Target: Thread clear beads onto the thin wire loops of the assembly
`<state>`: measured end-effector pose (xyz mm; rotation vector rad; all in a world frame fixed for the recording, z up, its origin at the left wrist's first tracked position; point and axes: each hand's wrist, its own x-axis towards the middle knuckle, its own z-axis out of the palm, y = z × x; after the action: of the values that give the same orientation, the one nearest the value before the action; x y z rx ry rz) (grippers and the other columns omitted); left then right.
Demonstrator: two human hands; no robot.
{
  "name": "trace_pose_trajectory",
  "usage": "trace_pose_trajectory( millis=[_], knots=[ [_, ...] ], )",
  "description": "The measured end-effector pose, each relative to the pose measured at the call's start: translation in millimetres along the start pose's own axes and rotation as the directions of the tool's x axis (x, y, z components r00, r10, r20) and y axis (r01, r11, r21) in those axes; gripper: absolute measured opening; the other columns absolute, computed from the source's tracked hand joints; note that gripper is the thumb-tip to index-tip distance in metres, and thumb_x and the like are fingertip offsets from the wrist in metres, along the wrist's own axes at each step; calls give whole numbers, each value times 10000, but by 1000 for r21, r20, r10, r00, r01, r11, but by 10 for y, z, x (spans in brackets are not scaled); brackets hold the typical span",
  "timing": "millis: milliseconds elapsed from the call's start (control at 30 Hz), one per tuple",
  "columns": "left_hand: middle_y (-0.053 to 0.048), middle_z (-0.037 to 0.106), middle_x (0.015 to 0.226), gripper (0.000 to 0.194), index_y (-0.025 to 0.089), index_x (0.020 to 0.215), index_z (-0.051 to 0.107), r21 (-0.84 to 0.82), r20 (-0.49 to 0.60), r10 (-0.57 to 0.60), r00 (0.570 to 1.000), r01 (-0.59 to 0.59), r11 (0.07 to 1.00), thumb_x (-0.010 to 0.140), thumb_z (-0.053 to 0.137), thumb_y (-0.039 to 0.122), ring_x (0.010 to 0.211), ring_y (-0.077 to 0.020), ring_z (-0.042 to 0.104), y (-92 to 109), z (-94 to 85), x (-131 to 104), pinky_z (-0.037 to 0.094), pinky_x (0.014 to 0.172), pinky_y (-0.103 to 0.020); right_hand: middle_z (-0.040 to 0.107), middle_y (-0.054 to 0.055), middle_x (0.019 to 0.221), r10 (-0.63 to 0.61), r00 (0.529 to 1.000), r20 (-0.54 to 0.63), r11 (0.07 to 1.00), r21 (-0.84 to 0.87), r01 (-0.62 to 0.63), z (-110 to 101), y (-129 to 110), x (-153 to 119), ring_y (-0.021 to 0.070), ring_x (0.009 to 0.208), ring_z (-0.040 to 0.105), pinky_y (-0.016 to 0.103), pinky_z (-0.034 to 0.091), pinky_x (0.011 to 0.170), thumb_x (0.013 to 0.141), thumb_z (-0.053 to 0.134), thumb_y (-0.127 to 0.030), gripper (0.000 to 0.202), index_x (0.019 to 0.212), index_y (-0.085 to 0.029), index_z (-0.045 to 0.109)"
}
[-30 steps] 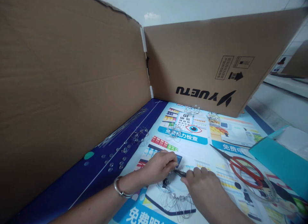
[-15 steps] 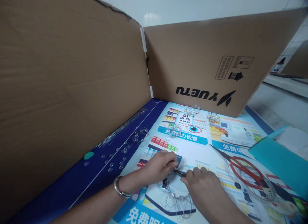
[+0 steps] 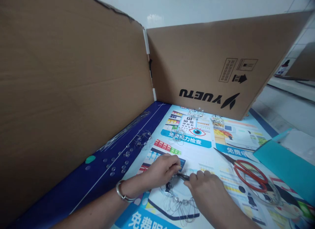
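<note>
My left hand point(image 3: 165, 169), with a metal bangle at the wrist, pinches the end of a wire-and-bead piece point(image 3: 180, 201). My right hand point(image 3: 205, 186) is wrapped round small dark pliers point(image 3: 183, 176), whose jaws point left and meet the piece beside my left fingertips. Clear beads and thin wire loops of the piece hang below and between both hands, over the printed sheet. The exact spot where the jaws grip is too small to make out.
Red-handled scissors point(image 3: 251, 175) and a teal box point(image 3: 285, 166) lie at the right. Loose clear beads point(image 3: 112, 169), straight wires point(image 3: 123, 132) and a green piece point(image 3: 90, 159) are at the left. Beaded wire clusters point(image 3: 177, 134) lie farther back, before cardboard walls point(image 3: 197, 65).
The whole view has shifted very slightly. Both hands keep nearly the same pose, with the pliers still at the wire piece.
</note>
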<state>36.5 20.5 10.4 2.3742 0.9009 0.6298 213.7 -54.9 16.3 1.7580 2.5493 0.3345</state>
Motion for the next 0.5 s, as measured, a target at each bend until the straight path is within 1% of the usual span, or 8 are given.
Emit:
trace_pose_trajectory(
  millis=[167,267,367,400,467,500],
  knots=[
    [21,550,704,119,171,751,494,-12,-1,-8,1000,8,1000,849,432,148,655,-106,479,8,4,-4,348,608,-202,572,66,635,12,1000,-16,1000,1,-12,23,-30,2,218,613,560,289,301,502,857,460,-305,208,734,-177,568],
    [18,556,697,123,171,748,498,-13,-12,-29,1000,29,999,848,430,151,658,-110,485,16,15,-2,349,607,-204,583,66,642,18,1000,-7,1000,5,-18,-47,19,13,207,618,563,278,297,506,852,471,-310,210,734,-174,580],
    [15,566,698,119,175,759,502,0,-33,-50,998,50,999,851,427,170,666,-117,494,16,22,1,353,613,-212,601,55,653,12,999,52,1000,21,-13,-221,197,25,199,621,568,266,277,496,846,480,-330,216,725,-189,590],
    [14,567,701,116,176,762,501,8,-44,-56,997,57,998,852,429,181,670,-120,497,13,23,2,354,614,-215,604,52,651,27,997,70,1000,14,-28,-288,276,29,200,622,570,266,269,492,856,459,-341,237,723,-195,591],
    [11,567,703,113,177,768,498,15,-64,-74,995,75,997,855,428,199,669,-125,499,3,20,3,354,607,-218,614,52,660,112,991,74,994,-10,-112,-409,429,33,203,610,571,263,249,482,866,418,-392,290,730,-206,594],
    [12,565,698,114,178,769,495,13,-72,-86,994,87,996,856,425,203,663,-125,498,-3,19,4,352,600,-218,618,51,661,135,987,89,991,-16,-134,-454,491,34,201,600,572,261,240,477,866,408,-407,309,720,-208,593]
  ],
)
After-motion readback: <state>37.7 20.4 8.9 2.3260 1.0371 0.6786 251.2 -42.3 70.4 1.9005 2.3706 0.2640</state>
